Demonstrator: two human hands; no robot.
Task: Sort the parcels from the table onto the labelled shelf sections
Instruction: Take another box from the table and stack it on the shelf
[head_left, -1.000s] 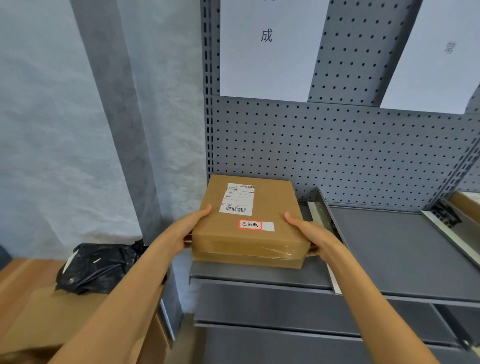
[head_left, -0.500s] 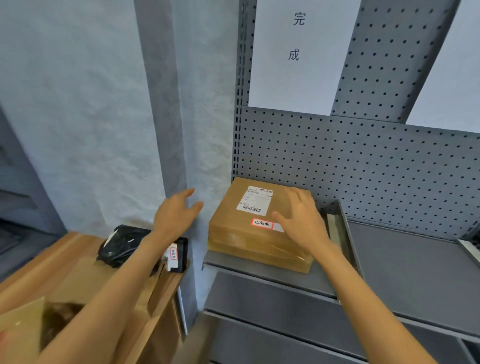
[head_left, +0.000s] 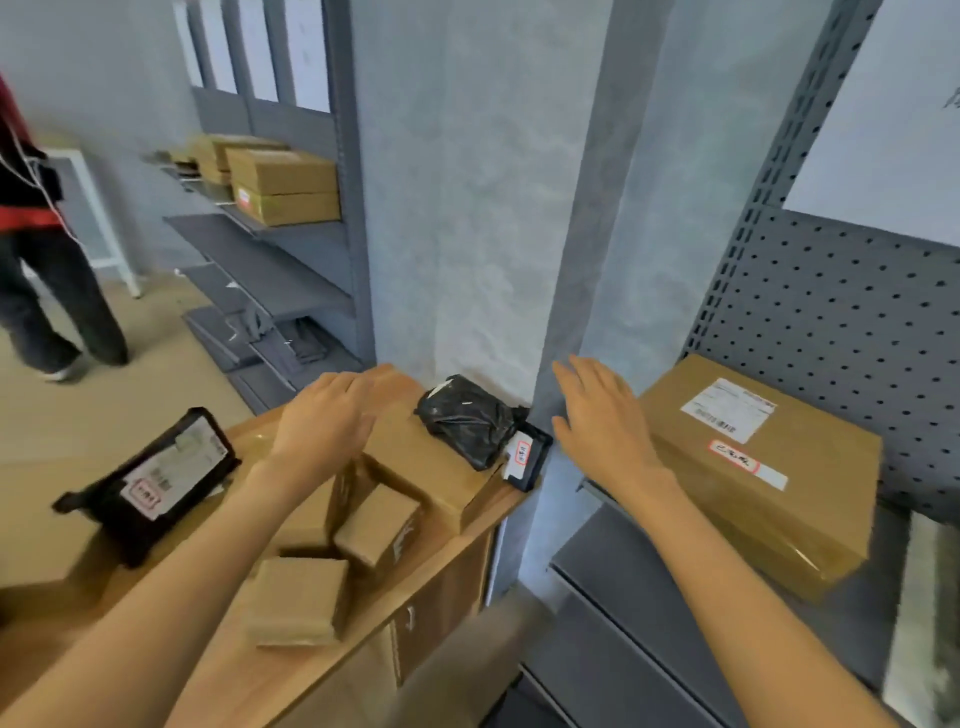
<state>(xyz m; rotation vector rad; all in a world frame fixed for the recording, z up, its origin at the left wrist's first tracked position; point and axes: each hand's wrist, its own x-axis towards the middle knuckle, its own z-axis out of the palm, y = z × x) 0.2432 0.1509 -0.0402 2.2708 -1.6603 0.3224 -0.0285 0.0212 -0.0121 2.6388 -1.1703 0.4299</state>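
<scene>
Both hands empty, fingers loose and spread. Left hand (head_left: 324, 415) hovers low centre over the parcels on the tabletop (head_left: 311, 670); right hand (head_left: 602, 415) hangs mid-frame between tabletop and shelf (head_left: 613, 577), gripping nothing. Shelved box (head_left: 763, 467), lower right, sits flat on the shelf just right of my right hand; plain kraft card, taped seam, white label plus red-edged sticker on top.

Next picks lie left and below: big box (head_left: 431, 467) directly under my left hand, long axis running up-right toward the wall; black bag (head_left: 467, 421), crinkly plastic, lumpy, on its far end between the two hands. Small box (head_left: 379, 525) and flat box (head_left: 296, 597) nearer me, both kraft, squarish. Black pouch (head_left: 150, 478) at far left, glossy, white label. Left hand looks nearest to everything there. Focus is soft, so sticker text is unreadable.
</scene>
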